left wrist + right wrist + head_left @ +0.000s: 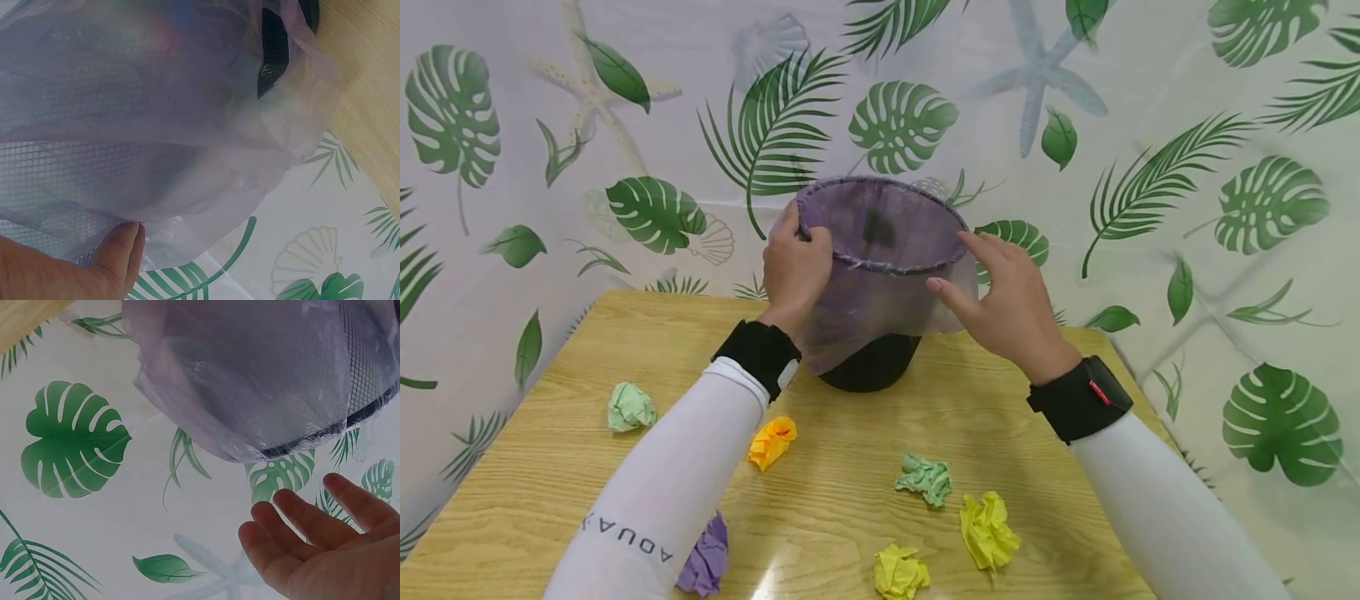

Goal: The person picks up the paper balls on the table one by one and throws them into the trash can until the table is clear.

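A black mesh trash bin [868,371] stands near the back of the table, with a thin purple plastic bag [857,312] lining it and folded down outside over its rim. My left hand [796,271] grips the rim and bag at the left side, thumb towards the inside. At the right side my right hand [1011,304] has its fingers spread beside the rim. In the right wrist view the fingers of that hand [331,540] are apart from the bag [231,381] and hold nothing. The left wrist view shows mesh through the bag [125,100].
Crumpled paper balls lie on the wooden table [820,517]: light green [630,407], orange [772,442], purple [706,557], green [925,479] and two yellow ones [989,532]. A leaf-patterned sheet [1150,108] hangs behind the table and along its sides.
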### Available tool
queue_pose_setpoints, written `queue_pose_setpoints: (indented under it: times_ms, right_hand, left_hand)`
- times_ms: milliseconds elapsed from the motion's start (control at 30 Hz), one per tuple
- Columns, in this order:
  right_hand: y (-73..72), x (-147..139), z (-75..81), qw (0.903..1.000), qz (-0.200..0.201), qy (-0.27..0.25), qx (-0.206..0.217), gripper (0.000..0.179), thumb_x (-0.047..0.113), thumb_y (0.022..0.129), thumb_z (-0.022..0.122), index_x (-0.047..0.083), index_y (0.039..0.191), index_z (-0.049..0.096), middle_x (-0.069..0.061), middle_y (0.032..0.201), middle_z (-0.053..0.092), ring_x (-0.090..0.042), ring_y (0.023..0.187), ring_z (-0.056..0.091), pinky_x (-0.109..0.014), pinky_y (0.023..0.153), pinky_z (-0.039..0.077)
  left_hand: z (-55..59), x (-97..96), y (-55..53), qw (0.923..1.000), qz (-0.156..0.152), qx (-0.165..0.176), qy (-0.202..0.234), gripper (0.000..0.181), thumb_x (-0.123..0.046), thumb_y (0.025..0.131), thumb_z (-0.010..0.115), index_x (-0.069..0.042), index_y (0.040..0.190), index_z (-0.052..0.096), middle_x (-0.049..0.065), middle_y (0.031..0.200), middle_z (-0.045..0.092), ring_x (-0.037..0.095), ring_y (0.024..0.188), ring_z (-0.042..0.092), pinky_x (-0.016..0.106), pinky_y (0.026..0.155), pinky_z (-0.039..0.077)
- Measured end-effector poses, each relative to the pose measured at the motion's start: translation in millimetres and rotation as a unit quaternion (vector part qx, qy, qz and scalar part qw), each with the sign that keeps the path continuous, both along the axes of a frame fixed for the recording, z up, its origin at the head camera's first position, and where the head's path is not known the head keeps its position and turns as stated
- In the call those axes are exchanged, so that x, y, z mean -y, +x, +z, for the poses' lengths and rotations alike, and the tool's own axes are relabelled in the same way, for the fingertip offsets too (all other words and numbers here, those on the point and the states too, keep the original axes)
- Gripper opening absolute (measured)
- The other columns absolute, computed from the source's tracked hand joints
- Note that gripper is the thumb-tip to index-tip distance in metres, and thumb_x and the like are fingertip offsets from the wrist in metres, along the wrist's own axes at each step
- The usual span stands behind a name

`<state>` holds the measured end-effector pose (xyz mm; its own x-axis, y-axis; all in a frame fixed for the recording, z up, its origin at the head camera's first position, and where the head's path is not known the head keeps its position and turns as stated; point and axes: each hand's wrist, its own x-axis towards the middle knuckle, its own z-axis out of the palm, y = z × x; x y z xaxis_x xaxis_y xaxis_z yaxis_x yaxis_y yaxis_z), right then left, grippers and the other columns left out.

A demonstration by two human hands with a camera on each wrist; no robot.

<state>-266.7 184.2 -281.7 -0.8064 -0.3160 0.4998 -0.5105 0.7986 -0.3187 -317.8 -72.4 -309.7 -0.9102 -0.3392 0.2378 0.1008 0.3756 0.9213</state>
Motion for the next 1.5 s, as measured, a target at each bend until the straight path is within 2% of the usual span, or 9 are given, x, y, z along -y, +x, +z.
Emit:
queue_pose_setpoints:
  times_ms: [300, 633, 933, 1133, 1333, 1500]
  right_hand:
    - [20.0, -16.3, -18.4, 0.9994, -0.01, 0.006, -0.034, 0.069, 0.035, 0.091, 0.077, 0.0, 0.146, 0.054, -0.025, 0.144, 0.055, -0.046, 0.138, 0.043, -0.063, 0.112, 0.029]
    - [44.4, -40.5, -46.7, 0.9993, -0.014, 0.031, -0.013, 0.069, 0.035, 0.089, 0.08, -0.001, 0.143, 0.057, -0.027, 0.137, 0.059, -0.049, 0.126, 0.051, -0.065, 0.103, 0.038]
    - [65.1, -47.1, -90.6, 0.9961, -0.023, 0.059, 0.06, 0.072, 0.043, 0.088, 0.079, 0.001, 0.143, 0.057, -0.028, 0.138, 0.058, -0.05, 0.123, 0.054, -0.067, 0.1, 0.039]
    - [71.9, -41.5, -113.2, 0.9939, -0.014, 0.068, 0.085, 0.074, 0.048, 0.087, 0.078, 0.004, 0.143, 0.058, -0.024, 0.136, 0.061, -0.047, 0.121, 0.059, -0.064, 0.099, 0.044]
    - [80.0, -31.6, -125.7, 0.9908, 0.001, 0.081, 0.109, 0.077, 0.053, 0.086, 0.078, 0.007, 0.144, 0.059, -0.023, 0.133, 0.064, -0.045, 0.117, 0.063, -0.061, 0.094, 0.049]
    - [87.4, -24.0, -131.4, 0.9831, 0.009, 0.105, 0.149, 0.081, 0.059, 0.084, 0.077, 0.011, 0.146, 0.058, -0.02, 0.133, 0.065, -0.043, 0.118, 0.063, -0.06, 0.097, 0.049]
  left_hand:
    - [-0.1, 0.6, 0.1, 1.0, -0.004, 0.004, 0.005, 0.064, -0.029, 0.1, 0.043, -0.018, 0.162, 0.034, 0.004, 0.161, 0.042, 0.027, 0.118, 0.054, 0.045, 0.098, 0.042]
    - [0.0, -0.2, -0.2, 1.0, -0.005, 0.004, 0.006, 0.063, -0.03, 0.1, 0.043, -0.018, 0.162, 0.034, 0.003, 0.162, 0.041, 0.025, 0.125, 0.052, 0.045, 0.103, 0.042]
    - [-0.2, -1.0, -0.9, 1.0, 0.0, 0.001, 0.002, 0.063, -0.029, 0.1, 0.043, -0.017, 0.161, 0.035, 0.003, 0.161, 0.042, 0.025, 0.125, 0.053, 0.045, 0.103, 0.042]
    - [-0.3, -0.9, 0.4, 1.0, -0.005, 0.007, 0.003, 0.064, -0.03, 0.101, 0.042, -0.017, 0.162, 0.032, 0.002, 0.163, 0.039, 0.023, 0.134, 0.048, 0.044, 0.108, 0.039]
    - [-0.5, -1.1, 0.4, 0.9999, -0.008, 0.009, 0.004, 0.064, -0.03, 0.1, 0.041, -0.018, 0.163, 0.032, 0.002, 0.163, 0.038, 0.024, 0.125, 0.051, 0.045, 0.102, 0.041]
    - [0.2, -1.5, 0.6, 1.0, -0.003, 0.007, 0.0, 0.065, -0.03, 0.1, 0.041, -0.018, 0.163, 0.032, 0.001, 0.163, 0.039, 0.023, 0.127, 0.051, 0.045, 0.104, 0.041]
